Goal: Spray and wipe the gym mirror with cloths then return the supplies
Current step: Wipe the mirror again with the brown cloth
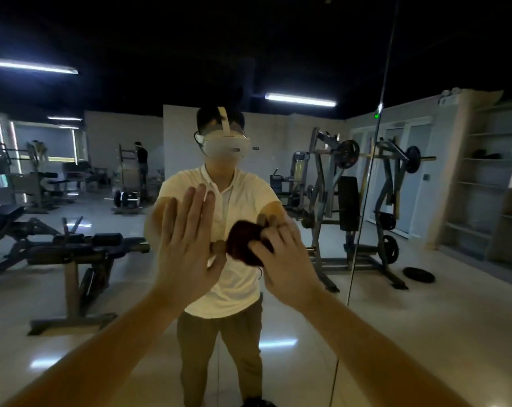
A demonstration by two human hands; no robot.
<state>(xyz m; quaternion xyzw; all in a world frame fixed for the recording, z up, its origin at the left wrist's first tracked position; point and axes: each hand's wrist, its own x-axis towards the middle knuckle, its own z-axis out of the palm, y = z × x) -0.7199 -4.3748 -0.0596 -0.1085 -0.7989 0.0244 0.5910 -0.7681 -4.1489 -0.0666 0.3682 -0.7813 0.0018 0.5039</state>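
clearly mid-wipe, i'd say: right hand (284, 259) clutches a dark cloth (244, 239) against the mirror (102, 362), left hand (187, 239) flat, fingers straight — next, probably sweep sideways.

Fig.: L hand (187, 245) and R hand (284, 259) side by side before the mirror (131, 304), w/ cloth (246, 242) under R fingertips, just right of L thumb. Behind the fingers, in the mirror: the person's reflection (228, 201). Left of L fingers, reflected bench (72, 248); right of R fingers, reflected weight machine (331, 183), crossed by mirror seam (363, 201); shelves (483, 186) farthest right.
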